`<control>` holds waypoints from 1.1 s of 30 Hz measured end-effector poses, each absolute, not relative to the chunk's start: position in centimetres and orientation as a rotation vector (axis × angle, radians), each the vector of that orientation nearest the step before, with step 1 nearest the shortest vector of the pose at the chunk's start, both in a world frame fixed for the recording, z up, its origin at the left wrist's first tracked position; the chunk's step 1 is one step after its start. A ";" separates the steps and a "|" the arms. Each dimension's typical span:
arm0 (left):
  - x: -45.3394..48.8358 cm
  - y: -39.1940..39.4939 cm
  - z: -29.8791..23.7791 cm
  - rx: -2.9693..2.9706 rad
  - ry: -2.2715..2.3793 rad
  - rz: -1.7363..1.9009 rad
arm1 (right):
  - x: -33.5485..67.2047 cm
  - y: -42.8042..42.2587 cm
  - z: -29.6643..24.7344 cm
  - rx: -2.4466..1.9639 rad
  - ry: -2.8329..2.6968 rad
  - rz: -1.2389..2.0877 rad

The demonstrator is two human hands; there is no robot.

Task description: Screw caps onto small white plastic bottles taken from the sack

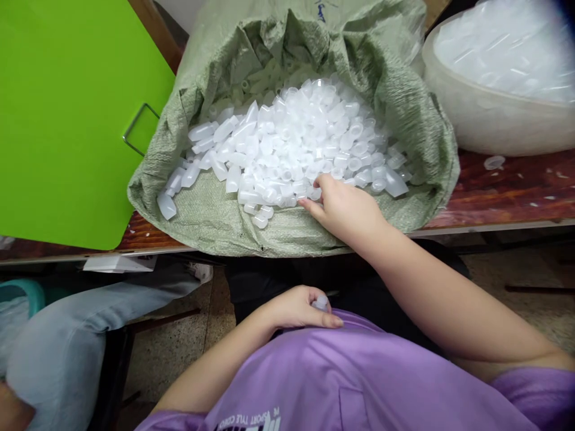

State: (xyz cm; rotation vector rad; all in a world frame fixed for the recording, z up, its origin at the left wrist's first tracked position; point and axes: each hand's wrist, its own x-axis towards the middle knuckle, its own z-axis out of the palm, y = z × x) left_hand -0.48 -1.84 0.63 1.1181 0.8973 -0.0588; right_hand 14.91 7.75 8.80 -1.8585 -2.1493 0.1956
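A heap of translucent white plastic caps (287, 131), some short and round, some longer with slanted ends, lies in the open mouth of a green woven sack (202, 221). At the heap's front edge is my right hand (348, 209), palm down, thumb and forefinger apart and touching the pieces; its other fingers are mostly hidden. Lower down, against my purple shirt, my left hand (300, 308) is curled closed around a few small translucent plastic caps (320, 303). How many it holds is hidden by the fingers.
A bright green board (76, 120) with a wire handle (135, 129) stands left of the sack. At the right, a large bowl (498, 117) heaped with clear plastic pieces sits on the reddish table (507, 194). Another person's jeans-clad leg (58, 341) is lower left, beside a teal tub (33, 293).
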 end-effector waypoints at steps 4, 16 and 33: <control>-2.0 -2.2 0.5 1.004 0.926 -0.016 | 15.6 8.1 7.8 -1.752 -2.228 0.229; -0.4 -0.5 0.6 1.080 1.069 0.190 | 19.2 3.2 6.7 -1.694 -2.340 -0.065; 0.4 0.0 4.2 1.592 0.951 0.004 | 20.3 -2.6 5.0 -1.012 -2.028 1.329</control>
